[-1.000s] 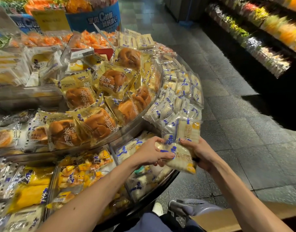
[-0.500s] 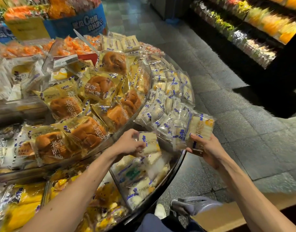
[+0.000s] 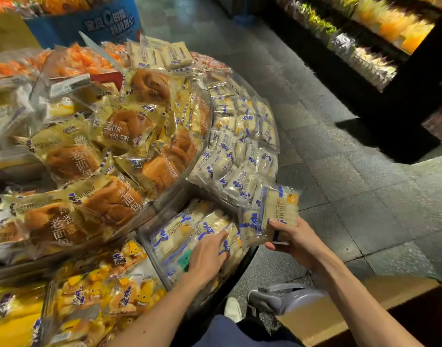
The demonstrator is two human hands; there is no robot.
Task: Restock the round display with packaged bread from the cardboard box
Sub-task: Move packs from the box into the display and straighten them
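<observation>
White bread packets point(image 3: 281, 209) with blue lettering stand upright in the person's right hand point(image 3: 296, 237), just off the outer edge of the round display point(image 3: 240, 272). The thumb lies across their front and the other fingers curl round behind, clamping what looks like two packets together. Just beside them, the left hand point(image 3: 207, 256) lies on bread of the same kind in the display's lower tier, its fingers stretched out flat and grasping nothing, the forefinger aimed towards the held packets. More pale packets point(image 3: 240, 151) lie in overlapping rows along the lower ring, curving away behind the hands. On the raised middle tier sit brown buns point(image 3: 110, 199) in clear yellowish wrappers, heaped against one another. Left of the person's forearm, bright yellow packets point(image 3: 95, 296) fill the next section. Down by the person's legs the cardboard box point(image 3: 322, 319) sits on the grey tiled floor point(image 3: 340, 171), with a grey shoe point(image 3: 285, 299) right at its near edge. Across the aisle a dark shelf point(image 3: 365, 53) carries goods too blurred to make out.
</observation>
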